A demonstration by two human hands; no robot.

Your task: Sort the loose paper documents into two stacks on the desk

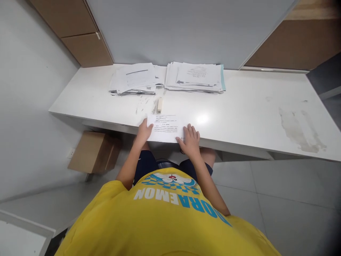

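one printed sheet [164, 129] lies between left hand [144, 131], clamped on its edge, and right hand [190, 141], loosely spread.

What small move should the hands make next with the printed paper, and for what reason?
Probably the right hand should reach for the small cream object, possibly a stapler: it lies just beyond the far edge of the printed paper, while the left hand has its thumb on the paper's left side and might steady it.
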